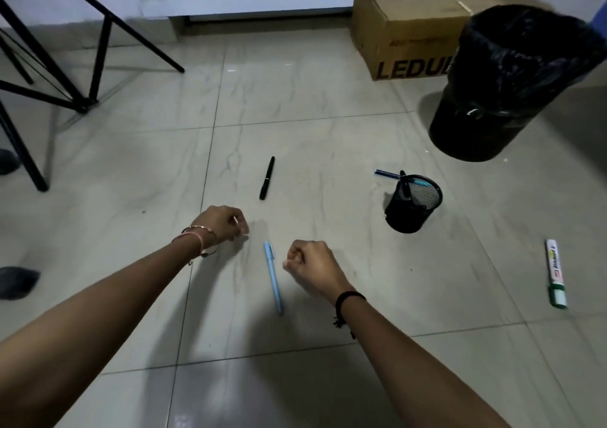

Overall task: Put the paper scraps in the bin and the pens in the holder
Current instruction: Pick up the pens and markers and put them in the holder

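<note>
Both hands over the floor tiles now; left hand (223, 222) curled shut with something small and pale peeking at the fingertips, maybe a paper scrap, I can't tell; right hand (307, 263) fisted, contents hidden; I see no loose scraps lying about, so I judge we're on the pens; light blue pen (273, 278) lies between the hands, nearest pick for the right; black pen (267, 178) just beyond; green marker (555, 273) well off right; mesh holder (413, 202) already has pens in it; bin (512, 82) behind it beside a cardboard box (410, 23); nothing blocks the way; black stand legs (65, 66) sit far left.
</note>
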